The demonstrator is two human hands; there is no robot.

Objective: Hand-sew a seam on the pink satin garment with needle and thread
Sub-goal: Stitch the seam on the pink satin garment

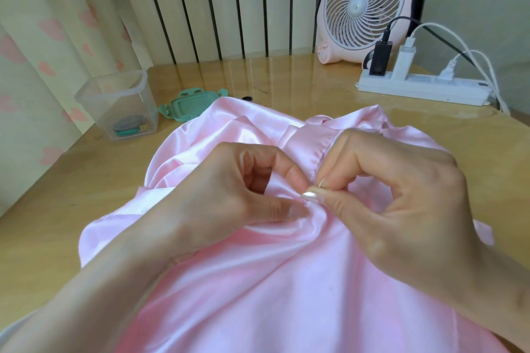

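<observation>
- Got one pink satin garment point(258, 281) heaped mid-table point(57, 209), bunched to firm up the seam.
- Pinching that fold with the left hand point(246, 192) from nine o'clock and with the right hand point(395, 192) from three; can't spot the needle.
- Further out: one tub point(120, 106) at ten, one lid point(192, 104) at eleven, one fan point(370, 6) and one power strip point(424, 89) at one.

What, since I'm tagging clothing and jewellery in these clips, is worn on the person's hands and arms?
Nothing worn shows: the left hand and right hand carry no visible rings, both forearms are bare, without sleeves, watch or bracelet. The right thumbnail is long, with pearly silver polish.
</observation>
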